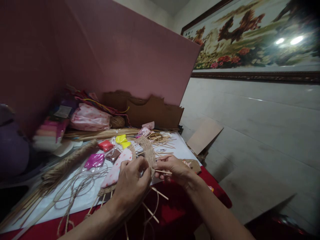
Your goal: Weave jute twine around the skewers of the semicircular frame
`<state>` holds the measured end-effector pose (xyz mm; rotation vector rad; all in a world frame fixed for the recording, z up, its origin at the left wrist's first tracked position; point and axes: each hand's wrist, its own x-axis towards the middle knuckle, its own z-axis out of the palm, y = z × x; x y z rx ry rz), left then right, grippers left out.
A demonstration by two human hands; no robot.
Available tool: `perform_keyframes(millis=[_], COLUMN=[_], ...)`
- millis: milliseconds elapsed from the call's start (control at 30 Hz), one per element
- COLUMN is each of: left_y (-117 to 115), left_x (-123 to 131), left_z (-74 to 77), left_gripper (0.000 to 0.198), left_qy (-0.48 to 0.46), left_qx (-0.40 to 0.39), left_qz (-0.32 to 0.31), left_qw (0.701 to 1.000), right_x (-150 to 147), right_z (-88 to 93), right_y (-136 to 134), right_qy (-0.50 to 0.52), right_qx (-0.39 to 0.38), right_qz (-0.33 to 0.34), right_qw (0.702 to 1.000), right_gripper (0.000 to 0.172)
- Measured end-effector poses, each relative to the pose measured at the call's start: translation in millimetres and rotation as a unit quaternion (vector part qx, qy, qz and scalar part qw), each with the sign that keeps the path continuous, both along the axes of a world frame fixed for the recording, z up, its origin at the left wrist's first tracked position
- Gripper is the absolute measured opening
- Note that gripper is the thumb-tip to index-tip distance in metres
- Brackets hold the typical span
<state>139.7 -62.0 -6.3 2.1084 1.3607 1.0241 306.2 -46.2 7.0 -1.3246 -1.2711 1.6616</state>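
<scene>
A woven twine band (pixel 148 150) with thin wooden sticks poking out lies curved under both hands near the table's front edge. My left hand (pixel 135 178) is closed at the band's inner side, its fingertips pinched on something too small to make out. My right hand (pixel 172 168) is closed at the band's right edge, with its fingers around a wooden stick (pixel 163 172). Beside my left hand, a white cloth with pink dots (pixel 118 168) lies against the weaving. A loose strand of twine hangs below the hands.
Red (pixel 105 145), yellow (pixel 121 138) and purple packets (pixel 94 161) lie left of the weaving. A twine roll (pixel 72 160), loose twine and long sticks extend at the left. Cardboard (pixel 155 111) stands behind. The red-covered table edge (pixel 217 190) is at the right.
</scene>
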Motion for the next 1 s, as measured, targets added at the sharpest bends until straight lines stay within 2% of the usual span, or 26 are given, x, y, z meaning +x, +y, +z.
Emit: perform_keyframes(millis=[333,633,867,1000], left_y=[1,1,0,1], left_x=[-2,0,0,0], left_z=[0.0,-2.4,-4.6,-5.5], left_gripper=[0.015,0.016,0.015,0.016], left_qy=[-0.01,0.006,0.02,0.021], left_qx=[0.009,-0.005,-0.001,0.001], left_qz=[-0.013,-0.004,0.003,0.001], left_qw=[1.0,1.0,1.0,1.0], right_x=[9,-5,-13,-11], right_z=[-8.7,-16.6,-22.6,-22.6], right_y=[4,8,11,10], right_qy=[0.025,0.049,0.05,0.061], right_qx=[0.023,0.083,0.096,0.083], right_qz=[0.02,-0.062,-0.121,-0.115], right_qw=[0.999,0.993,0.987,0.988], right_gripper=[0.031,0.029,0.018,0.021])
